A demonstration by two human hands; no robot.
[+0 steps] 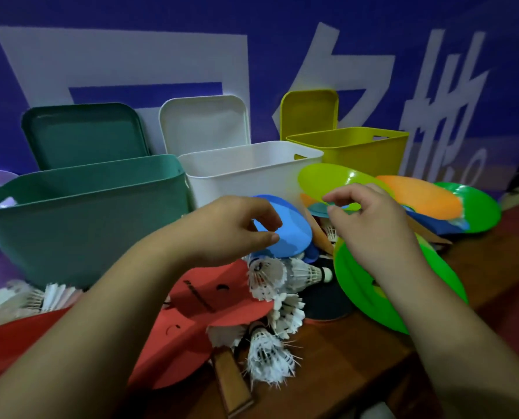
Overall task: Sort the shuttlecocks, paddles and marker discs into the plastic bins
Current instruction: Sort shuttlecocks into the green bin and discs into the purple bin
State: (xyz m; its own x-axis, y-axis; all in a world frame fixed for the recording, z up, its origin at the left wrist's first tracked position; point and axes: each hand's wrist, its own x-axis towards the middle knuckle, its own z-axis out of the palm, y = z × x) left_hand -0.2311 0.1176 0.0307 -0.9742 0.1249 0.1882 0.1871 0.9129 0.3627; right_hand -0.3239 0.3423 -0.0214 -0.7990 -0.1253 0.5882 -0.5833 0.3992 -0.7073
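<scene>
The left hand (234, 228) pinches the near rim of a tilted blue disc (288, 231) between thumb and curled fingers, above the heap; at far left, loose shuttlecocks (51, 297) lie at the foot of the green bin (85, 216), which stands open at the top; a red paddle (210, 306) lies flat, its wooden handle pointing toward the near edge; the white bin (246, 173) stands open just behind the blue disc; one shuttlecock (300, 272) lies on its side, cork pointing right; the right hand (373, 231) hovers with fingers curled by a yellow-green disc (334, 181), and I cannot tell whether it grips anything; a bright green disc (355, 282) lies under that wrist; the yellow bin (358, 152) stands open behind; bare bench (358, 367) shows at near right.
</scene>
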